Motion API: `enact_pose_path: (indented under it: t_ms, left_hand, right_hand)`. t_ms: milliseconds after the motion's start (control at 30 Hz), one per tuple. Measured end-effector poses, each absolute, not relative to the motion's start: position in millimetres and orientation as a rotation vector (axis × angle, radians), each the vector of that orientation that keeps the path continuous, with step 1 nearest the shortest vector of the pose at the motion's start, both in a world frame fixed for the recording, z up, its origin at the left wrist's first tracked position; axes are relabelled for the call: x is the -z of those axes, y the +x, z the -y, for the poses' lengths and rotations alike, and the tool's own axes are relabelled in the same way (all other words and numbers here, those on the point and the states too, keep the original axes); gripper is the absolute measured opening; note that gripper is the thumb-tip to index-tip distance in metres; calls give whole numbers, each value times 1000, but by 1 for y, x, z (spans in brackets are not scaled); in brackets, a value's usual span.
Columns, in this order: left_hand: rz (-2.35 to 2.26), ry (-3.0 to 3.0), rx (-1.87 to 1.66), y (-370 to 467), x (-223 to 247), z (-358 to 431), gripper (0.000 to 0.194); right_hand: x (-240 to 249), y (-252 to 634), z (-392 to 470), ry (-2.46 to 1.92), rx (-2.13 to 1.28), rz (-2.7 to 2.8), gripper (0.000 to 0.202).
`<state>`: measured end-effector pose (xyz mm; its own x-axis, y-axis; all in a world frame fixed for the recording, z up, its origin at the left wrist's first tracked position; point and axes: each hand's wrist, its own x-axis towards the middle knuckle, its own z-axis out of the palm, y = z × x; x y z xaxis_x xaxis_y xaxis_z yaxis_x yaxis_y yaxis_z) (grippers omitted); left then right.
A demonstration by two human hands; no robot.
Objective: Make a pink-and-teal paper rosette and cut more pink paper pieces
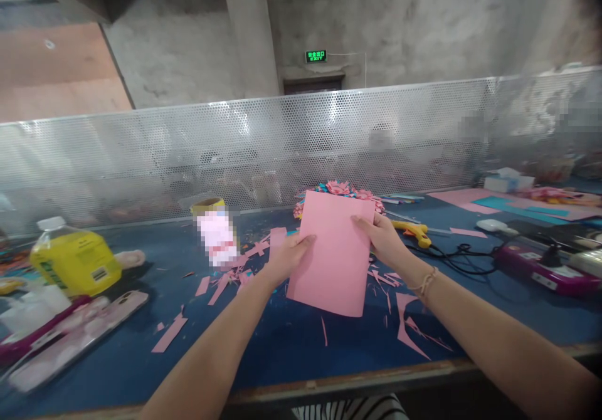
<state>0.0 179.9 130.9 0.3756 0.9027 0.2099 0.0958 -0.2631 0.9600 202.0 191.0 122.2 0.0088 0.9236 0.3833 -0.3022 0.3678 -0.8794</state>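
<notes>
A sheet of pink paper (332,257) is held up, slightly tilted, above the blue table. My left hand (294,254) grips its left edge, thumb on the front face. On the right edge, my right hand (379,235) pinches it the same way, with the fingers hidden behind. Partly covered by the sheet is a pile of pink and blue paper pieces (339,187). Pink paper strips and scraps (219,289) lie around both hands. A yellow glue gun (416,233) rests just beyond my right hand.
On the left stand a bottle of yellow liquid (78,260) and a phone in a pink case (79,345). A tape roll (207,205) sits near the perforated metal screen (263,150). To the right are a purple power strip (540,269), cables, a tissue box (508,182) and coloured sheets (461,197).
</notes>
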Motion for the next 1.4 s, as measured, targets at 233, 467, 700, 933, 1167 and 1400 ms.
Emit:
enact_pose_path:
  t_ms: [233,467,700,933,1167,1400]
  left_hand:
    - [-905,1628,-1001,0,-128,-181,35]
    - [-903,1649,-989,1,-132,-177,38]
    - [-988,1671,-1008,0,-132,-181,40]
    - [-1026,1631,-1310,-2,-129,-189,38]
    - [-959,1439,-1356,-1,-128,-189,42]
    - [-995,1242,-1475,-5,-129,-193,29]
  right_hand:
    - [-124,200,-190,-696,-1092,1151,36]
    - [-130,204,-191,-680,-1101,947,40]
    - [-125,208,-199,-683,-1131,909,33]
    - [-119,205,-196,-710,-1375,1206,32]
    - [-109,200,-199,-763,-1307,1327,34]
    - [-105,202,-197,-813,-1500,1502,37]
